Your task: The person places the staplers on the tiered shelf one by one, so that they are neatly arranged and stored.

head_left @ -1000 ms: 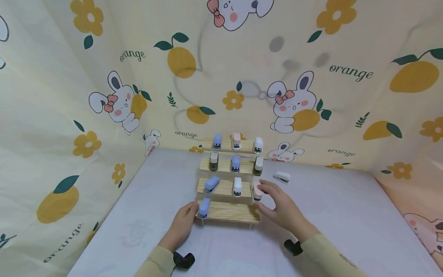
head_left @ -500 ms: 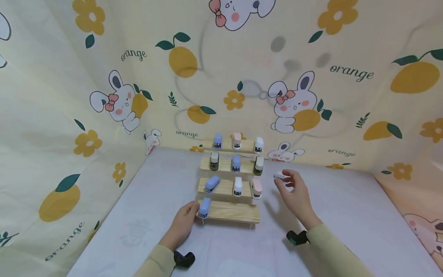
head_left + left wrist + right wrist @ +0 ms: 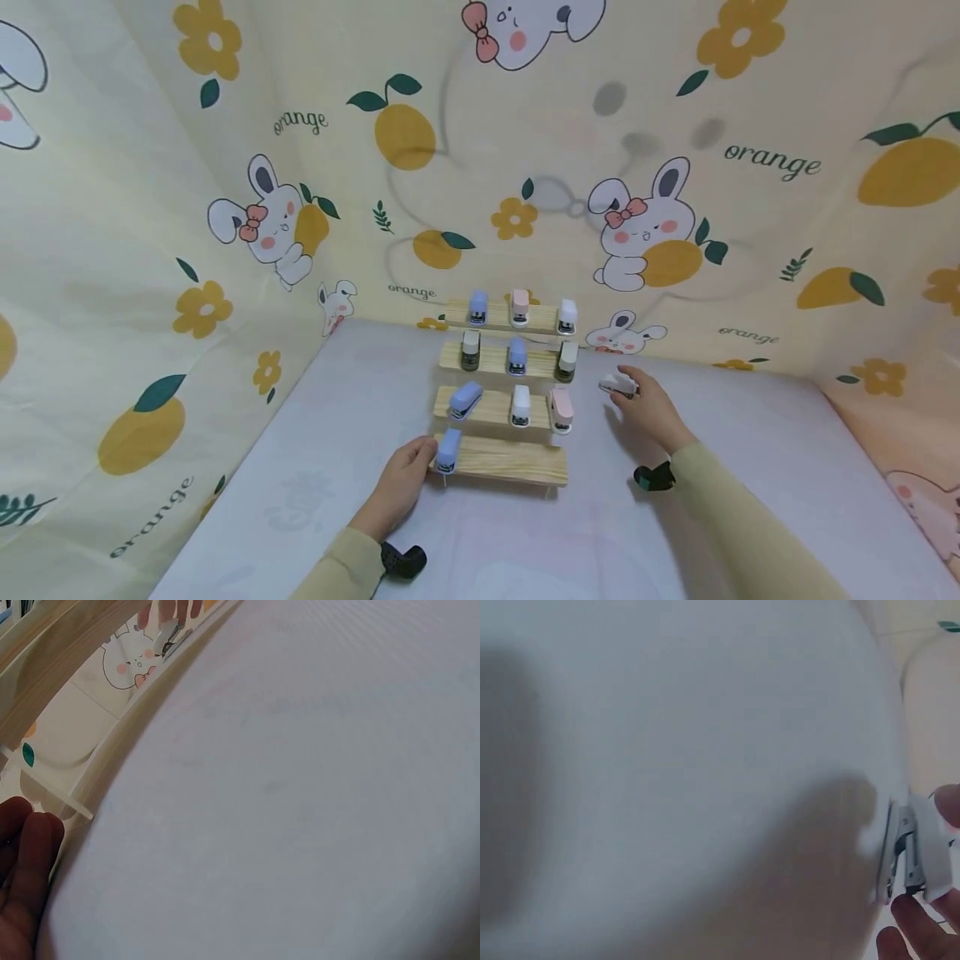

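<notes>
A tiered wooden display rack (image 3: pixel 517 462) stands on the table, with small staplers on its steps. My left hand (image 3: pixel 397 490) grips the left end of the lowest step, beside a blue stapler (image 3: pixel 448 451). In the left wrist view, fingers (image 3: pixel 34 851) of that hand show below the step near a thin pale leg. To the right of the rack, my right hand (image 3: pixel 651 410) pinches a white stapler (image 3: pixel 617 384) at table level. The right wrist view has this white stapler (image 3: pixel 930 847) on its side between the fingers, its metal part showing.
The third step down carries a tilted blue stapler (image 3: pixel 466 400), a white one (image 3: pixel 521 406) and a pink one (image 3: pixel 561 409). More staplers, such as a grey one (image 3: pixel 470 350), line the upper steps. A patterned cloth (image 3: pixel 480 192) hangs behind the table (image 3: pixel 330 433).
My right hand has left the pink stapler on the third step, moved right and back, and taken hold of the white stapler. The left hand stays at the rack.
</notes>
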A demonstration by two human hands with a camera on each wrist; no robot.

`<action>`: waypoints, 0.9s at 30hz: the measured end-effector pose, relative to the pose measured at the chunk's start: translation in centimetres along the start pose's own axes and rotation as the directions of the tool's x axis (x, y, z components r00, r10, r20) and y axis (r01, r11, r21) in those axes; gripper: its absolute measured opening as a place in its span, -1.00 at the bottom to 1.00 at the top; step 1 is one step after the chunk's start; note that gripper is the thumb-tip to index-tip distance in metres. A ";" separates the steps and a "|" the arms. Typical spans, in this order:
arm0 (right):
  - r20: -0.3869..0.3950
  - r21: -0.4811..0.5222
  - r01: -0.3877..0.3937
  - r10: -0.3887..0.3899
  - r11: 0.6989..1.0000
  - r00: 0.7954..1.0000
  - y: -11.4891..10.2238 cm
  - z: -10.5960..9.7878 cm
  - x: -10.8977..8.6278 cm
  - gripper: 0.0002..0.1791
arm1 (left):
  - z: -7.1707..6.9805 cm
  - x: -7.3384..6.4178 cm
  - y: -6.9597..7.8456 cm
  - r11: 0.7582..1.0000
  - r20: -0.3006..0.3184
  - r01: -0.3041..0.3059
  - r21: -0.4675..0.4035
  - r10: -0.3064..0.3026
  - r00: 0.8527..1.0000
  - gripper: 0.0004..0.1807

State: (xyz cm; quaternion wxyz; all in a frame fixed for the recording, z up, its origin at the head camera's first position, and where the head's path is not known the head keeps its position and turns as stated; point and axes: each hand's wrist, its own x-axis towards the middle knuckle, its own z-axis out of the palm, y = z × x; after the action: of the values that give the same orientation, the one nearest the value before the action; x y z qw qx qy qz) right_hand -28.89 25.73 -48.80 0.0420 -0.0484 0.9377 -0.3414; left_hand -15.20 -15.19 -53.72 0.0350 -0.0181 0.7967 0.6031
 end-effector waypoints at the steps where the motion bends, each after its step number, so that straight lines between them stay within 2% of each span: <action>1: 0.010 -0.010 -0.003 0.003 1.000 1.000 0.1 0.0 0.0 -0.34 | 0.0 0.0 0.0 1.000 0.005 -0.006 0.000 0.006 1.000 -0.41; 5: 0.014 -0.031 -0.027 0.027 0.999 1.000 0.5 -0.1 0.0 -0.44 | 0.1 0.0 0.2 1.000 0.013 0.001 -0.006 0.000 1.000 -0.42; 9: -0.001 -0.007 -0.041 0.041 0.999 0.999 0.6 -0.1 -0.1 -0.48 | 0.0 0.0 0.3 1.000 0.013 0.009 -0.003 -0.009 1.000 -0.44; 16: -0.087 -0.004 -0.023 0.023 1.000 0.996 1.0 0.3 0.0 -0.56 | 0.0 0.1 0.3 1.000 0.021 0.004 -0.006 -0.004 1.000 -0.47; 19: -0.095 0.014 -0.025 0.027 1.000 0.995 0.9 0.4 -0.2 -0.55 | 0.0 0.1 0.2 1.000 0.027 -0.010 -0.003 0.010 1.000 -0.48; 23: -0.109 0.052 -0.020 0.026 0.998 0.994 0.0 0.1 -2.0 -0.48 | 0.0 0.2 0.1 1.000 0.030 -0.008 -0.004 0.008 1.000 -0.49; 27: -0.179 0.092 0.065 -0.047 0.994 0.983 -1.7 -0.3 -5.7 -0.47 | -0.3 0.2 0.0 1.000 0.023 -0.010 0.001 0.010 1.000 -0.48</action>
State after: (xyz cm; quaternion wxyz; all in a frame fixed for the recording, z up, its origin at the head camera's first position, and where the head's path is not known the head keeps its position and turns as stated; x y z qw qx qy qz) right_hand -23.17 25.33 -47.26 -0.0486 -0.0423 0.9182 -0.3908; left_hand -15.39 -15.43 -53.63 0.0412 -0.0070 0.7966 0.6031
